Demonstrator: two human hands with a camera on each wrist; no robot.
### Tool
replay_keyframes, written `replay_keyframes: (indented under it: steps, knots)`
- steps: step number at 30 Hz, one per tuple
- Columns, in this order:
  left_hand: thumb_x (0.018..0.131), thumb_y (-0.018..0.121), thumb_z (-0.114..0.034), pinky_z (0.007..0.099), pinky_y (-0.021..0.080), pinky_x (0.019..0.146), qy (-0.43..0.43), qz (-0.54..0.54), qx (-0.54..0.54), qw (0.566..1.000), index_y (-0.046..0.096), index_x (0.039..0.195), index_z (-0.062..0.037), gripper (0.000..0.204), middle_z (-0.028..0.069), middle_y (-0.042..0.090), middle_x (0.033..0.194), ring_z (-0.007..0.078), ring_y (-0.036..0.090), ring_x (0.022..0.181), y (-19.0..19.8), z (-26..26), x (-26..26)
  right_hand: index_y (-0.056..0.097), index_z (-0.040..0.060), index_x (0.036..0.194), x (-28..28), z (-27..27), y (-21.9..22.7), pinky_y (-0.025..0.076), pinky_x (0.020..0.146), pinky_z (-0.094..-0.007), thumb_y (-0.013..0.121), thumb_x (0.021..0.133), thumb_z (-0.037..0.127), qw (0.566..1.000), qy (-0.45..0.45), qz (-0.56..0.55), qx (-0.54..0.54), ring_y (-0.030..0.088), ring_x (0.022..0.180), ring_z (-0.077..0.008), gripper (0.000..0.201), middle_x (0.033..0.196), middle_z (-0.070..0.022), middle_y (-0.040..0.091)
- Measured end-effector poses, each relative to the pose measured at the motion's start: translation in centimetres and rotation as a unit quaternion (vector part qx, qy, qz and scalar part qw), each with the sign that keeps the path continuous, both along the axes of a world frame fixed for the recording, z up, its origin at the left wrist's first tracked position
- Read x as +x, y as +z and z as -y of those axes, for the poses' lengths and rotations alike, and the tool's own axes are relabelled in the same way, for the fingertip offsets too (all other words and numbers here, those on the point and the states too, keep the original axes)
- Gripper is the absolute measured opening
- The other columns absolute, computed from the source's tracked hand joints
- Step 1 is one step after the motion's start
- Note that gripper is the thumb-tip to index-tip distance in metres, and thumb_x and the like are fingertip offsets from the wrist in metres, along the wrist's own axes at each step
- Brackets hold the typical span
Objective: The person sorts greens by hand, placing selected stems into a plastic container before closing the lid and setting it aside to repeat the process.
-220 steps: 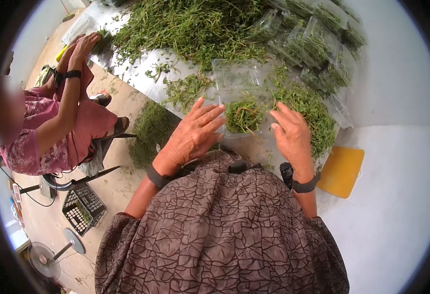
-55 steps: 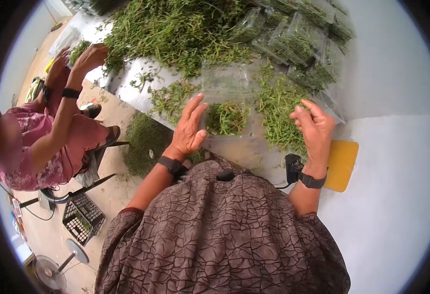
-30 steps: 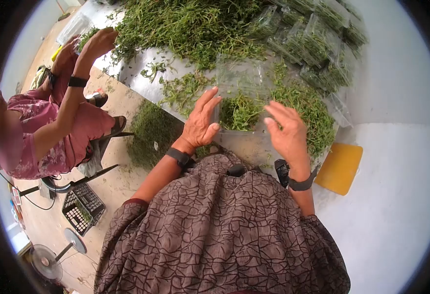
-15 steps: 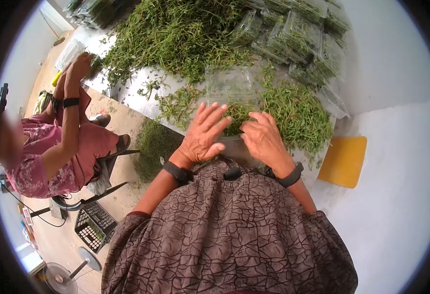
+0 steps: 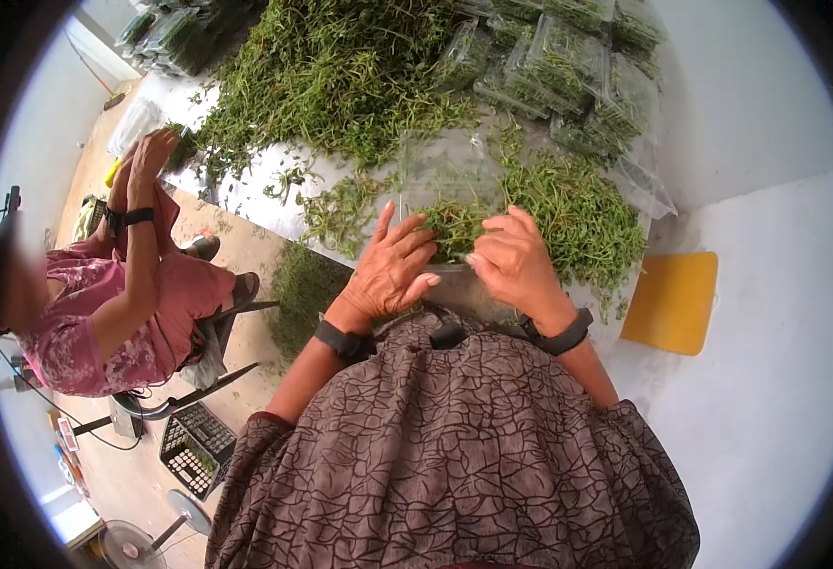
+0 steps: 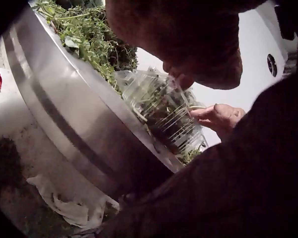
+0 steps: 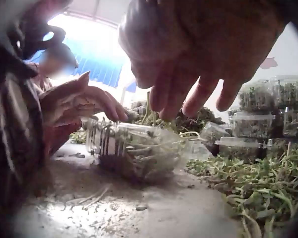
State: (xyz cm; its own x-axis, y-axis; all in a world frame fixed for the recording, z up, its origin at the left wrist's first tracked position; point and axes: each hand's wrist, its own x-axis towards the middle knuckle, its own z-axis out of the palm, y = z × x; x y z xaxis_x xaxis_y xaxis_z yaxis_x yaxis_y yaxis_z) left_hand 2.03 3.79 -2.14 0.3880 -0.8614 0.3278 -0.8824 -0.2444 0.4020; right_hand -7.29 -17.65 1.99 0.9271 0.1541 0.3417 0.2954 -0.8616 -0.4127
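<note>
A clear plastic clamshell (image 5: 447,228) holding green herb sprigs sits at the near edge of the steel table (image 6: 54,119), with its lid (image 5: 445,166) folded back. My left hand (image 5: 393,270) rests against the tray's left side with the fingers spread and nearly straight. My right hand (image 5: 509,261) is over the tray's right part, fingers bent down onto the herbs. The right wrist view shows those fingers (image 7: 188,84) apart above the clamshell (image 7: 134,151) and the left hand (image 7: 82,104) at its far side. The left wrist view shows the clamshell (image 6: 161,111) and the right hand (image 6: 219,116).
A big heap of herbs (image 5: 341,66) covers the table's far part and a smaller pile (image 5: 578,213) lies right of the tray. Filled clamshells (image 5: 578,66) stack at the back right. Another seated person (image 5: 103,303) works at the left. A yellow board (image 5: 671,302), spilled herbs (image 5: 303,284) and a crate (image 5: 196,450) are on the floor.
My right hand came back from the herb pile on the right and now lies over the tray. The left hand stayed at the tray's left side, settling closer onto it.
</note>
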Motion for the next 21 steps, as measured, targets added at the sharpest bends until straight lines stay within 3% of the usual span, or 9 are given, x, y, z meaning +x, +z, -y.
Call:
replay_keyframes:
  steps: [5, 9, 11, 13, 15, 17, 19, 21]
  knots:
    - [0.096, 0.036, -0.048, 0.0546, 0.013, 0.116, 0.029, 0.008, -0.079, 0.996, 0.055, 0.124, -0.0036, 0.055, 0.0143, 0.051, 0.132, 0.0342, 0.043, 0.128, 1.0, -0.5, -0.1, 0.068, 0.0027, 0.090, -0.2, 1.2, 0.2, 0.034, 0.104, -0.0494, 0.070, 0.080, 0.018, 0.997, -0.057, 0.048, 0.020, 0.056, 0.110, -0.0290, 0.018, 0.098, -0.0100, 0.068]
    - [0.097, 0.034, -0.047, 0.0537, 0.012, 0.116, -0.005, 0.020, -0.043, 0.999, 0.051, 0.131, -0.0044, 0.057, 0.0142, 0.047, 0.138, 0.0338, 0.041, 0.131, 0.9, 0.5, -0.1, 0.067, 0.0008, 0.099, -0.1, 0.7, -0.7, 0.032, 0.106, -0.0509, 0.067, 0.084, 0.020, 0.997, -0.074, 0.030, -0.016, 0.053, 0.115, -0.0319, 0.024, 0.102, -0.0124, 0.068]
    - [0.097, 0.035, -0.047, 0.0538, 0.012, 0.116, -0.014, 0.015, -0.027, 0.999, 0.051, 0.132, -0.0033, 0.058, 0.0154, 0.049, 0.137, 0.0339, 0.040, 0.131, 0.5, 1.2, -0.1, 0.067, -0.0008, 0.096, 0.1, 0.2, -1.1, 0.030, 0.106, -0.0516, 0.066, 0.085, 0.022, 0.997, -0.061, 0.021, -0.032, 0.052, 0.116, -0.0325, 0.025, 0.099, -0.0134, 0.068]
    - [0.096, 0.038, -0.046, 0.0536, 0.012, 0.117, -0.029, 0.021, 0.085, 0.996, 0.051, 0.131, -0.0014, 0.058, 0.0173, 0.052, 0.133, 0.0344, 0.040, 0.131, 0.3, 1.7, -0.2, 0.068, -0.0024, 0.093, 0.5, -0.4, -1.2, 0.029, 0.107, -0.0522, 0.064, 0.086, 0.024, 0.997, -0.050, 0.013, -0.049, 0.051, 0.116, -0.0330, 0.027, 0.096, -0.0145, 0.067]
    - [0.096, 0.040, -0.045, 0.0533, 0.012, 0.117, -0.029, 0.022, 0.074, 0.997, 0.052, 0.129, 0.0009, 0.058, 0.0188, 0.055, 0.129, 0.0348, 0.041, 0.130, 0.4, 1.9, -0.2, 0.068, -0.0040, 0.085, 1.0, -1.0, -1.1, 0.027, 0.108, -0.0529, 0.061, 0.088, 0.026, 0.994, -0.046, -0.040, -0.090, 0.049, 0.117, -0.0339, 0.031, 0.089, -0.0157, 0.066]
    - [0.093, 0.048, -0.040, 0.0517, 0.017, 0.116, -0.013, 0.020, 0.036, 0.999, 0.055, 0.122, 0.0030, 0.052, 0.0183, 0.058, 0.123, 0.0331, 0.046, 0.125, 0.0, 2.0, -0.3, 0.068, -0.0035, 0.084, 1.0, -1.0, -0.8, 0.027, 0.108, -0.0527, 0.061, 0.088, 0.026, 0.994, -0.048, -0.054, -0.085, 0.049, 0.118, -0.0335, 0.031, 0.089, -0.0155, 0.066]
    - [0.093, 0.049, -0.039, 0.0514, 0.018, 0.116, -0.015, 0.016, 0.036, 0.999, 0.056, 0.121, 0.0031, 0.051, 0.0184, 0.058, 0.123, 0.0332, 0.046, 0.124, 0.2, 2.0, -0.3, 0.068, -0.0026, 0.081, 1.1, -1.0, -0.3, 0.027, 0.108, -0.0523, 0.061, 0.088, 0.025, 0.993, -0.048, -0.081, -0.076, 0.049, 0.119, -0.0327, 0.029, 0.090, -0.0151, 0.066]
    - [0.093, 0.049, -0.039, 0.0511, 0.019, 0.115, -0.015, 0.011, 0.037, 0.999, 0.057, 0.120, 0.0032, 0.050, 0.0186, 0.058, 0.123, 0.0333, 0.047, 0.124, 0.5, 1.9, -0.3, 0.069, -0.0017, 0.083, 0.8, -0.6, -1.1, 0.029, 0.108, -0.0511, 0.063, 0.087, 0.023, 0.997, -0.046, -0.047, -0.049, 0.049, 0.119, -0.0321, 0.026, 0.095, -0.0150, 0.066]
